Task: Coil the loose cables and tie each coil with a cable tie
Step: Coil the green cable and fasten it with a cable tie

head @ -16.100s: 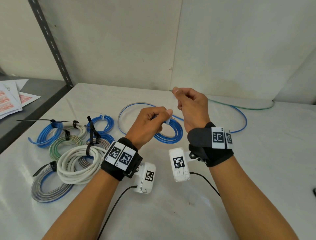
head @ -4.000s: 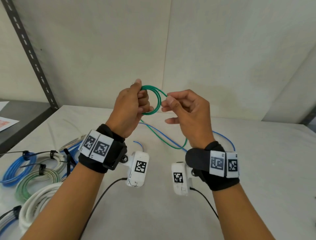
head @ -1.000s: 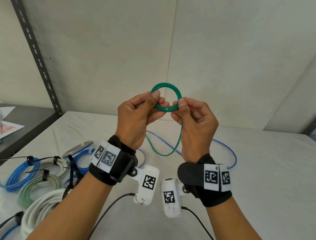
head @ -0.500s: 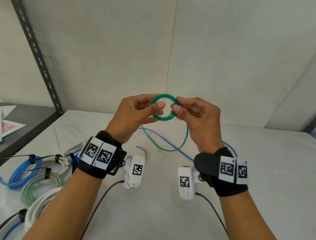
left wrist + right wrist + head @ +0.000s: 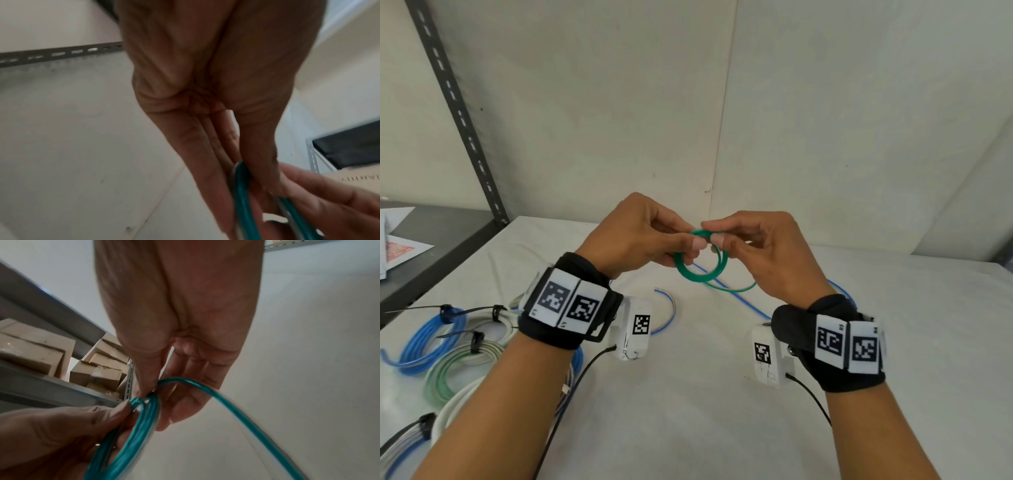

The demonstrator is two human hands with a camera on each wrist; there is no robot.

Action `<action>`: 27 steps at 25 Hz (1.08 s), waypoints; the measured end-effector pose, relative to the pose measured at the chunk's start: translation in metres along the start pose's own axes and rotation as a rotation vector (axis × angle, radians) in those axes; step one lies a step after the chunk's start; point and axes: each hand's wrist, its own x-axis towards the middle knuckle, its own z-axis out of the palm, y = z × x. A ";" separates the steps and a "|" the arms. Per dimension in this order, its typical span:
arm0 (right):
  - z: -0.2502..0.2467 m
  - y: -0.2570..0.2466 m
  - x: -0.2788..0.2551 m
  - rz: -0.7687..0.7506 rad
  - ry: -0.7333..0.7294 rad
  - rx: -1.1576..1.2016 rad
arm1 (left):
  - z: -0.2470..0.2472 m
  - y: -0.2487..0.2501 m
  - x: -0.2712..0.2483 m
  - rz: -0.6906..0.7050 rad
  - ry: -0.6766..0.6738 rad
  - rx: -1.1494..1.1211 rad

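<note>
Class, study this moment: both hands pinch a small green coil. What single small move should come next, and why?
Probably wrap one more loop: the right hand and left hand pinch the green coil, yet a loose green tail trails onto the table, untied.

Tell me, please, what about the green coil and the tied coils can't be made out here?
- Green coil: top arc hidden by both hands' fingertips, head view.
- Its loose tail: end cut off, right wrist view.
- Turn count: blurred, left wrist view.
- Tied coils: partly behind left forearm, cut by frame edge.

White desk (image 5: 722, 428) in a corner of plain off-white walls (image 5: 585, 102). Slotted dark metal upright (image 5: 458, 113) at left, grey shelf (image 5: 441, 233) beside it. Cardboard boxes (image 5: 98, 368) on racking behind.
</note>
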 end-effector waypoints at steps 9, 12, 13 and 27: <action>0.027 -0.011 0.002 0.030 0.396 0.441 | 0.001 0.007 0.004 0.035 0.271 -0.488; 0.028 -0.015 0.002 0.016 0.418 0.487 | 0.003 0.009 0.004 0.028 0.238 -0.533; 0.026 -0.016 0.002 0.019 0.429 0.519 | 0.003 0.009 0.003 0.029 0.212 -0.531; 0.005 -0.006 -0.002 0.006 0.042 0.019 | -0.004 0.001 -0.002 -0.022 -0.096 0.054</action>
